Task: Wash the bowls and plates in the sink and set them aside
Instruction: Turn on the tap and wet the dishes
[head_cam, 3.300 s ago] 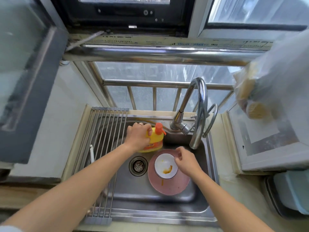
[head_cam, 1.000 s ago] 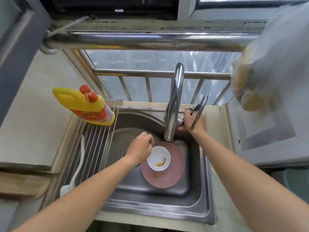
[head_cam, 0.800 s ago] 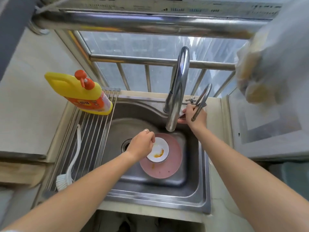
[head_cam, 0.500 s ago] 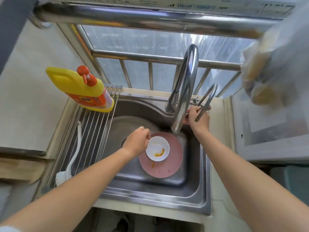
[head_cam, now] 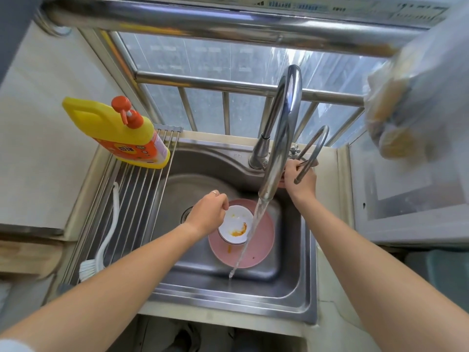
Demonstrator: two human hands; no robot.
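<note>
Head view looks down into a stainless steel sink (head_cam: 291, 283) set under a barred window. A white bowl (head_cam: 237, 226) smeared with orange sauce sits on a pink plate (head_cam: 261, 247) at the bottom of the basin, just right of the drain (head_cam: 186, 214). The left hand (head_cam: 209, 212), a ring on one finger, reaches down to the bowl's left rim with fingers curled round its edge, gripping it. The right hand (head_cam: 300, 181) is at the back right corner of the sink, fingers wrapped round the faucet handle (head_cam: 307, 162) beside the base of the tall curved faucet (head_cam: 281, 133). A stream of water (head_cam: 250, 232) runs from the spout, passes along the right edge of the bowl and across the plate, and lands on the basin floor in front of the plate.

Left of the basin, a metal roll-up drying rack (head_cam: 132, 207) spans the sink edge. A yellow dish soap bottle (head_cam: 119, 134) with an orange pump and orange label stands at the rack's far end, and a white dish brush (head_cam: 101, 247) lies along the rack with its bristles toward the near end. A clear plastic bag (head_cam: 411, 105) with yellowish contents hangs at upper right, blurred. A thick steel rail (head_cam: 203, 21) crosses the top of the view.
</note>
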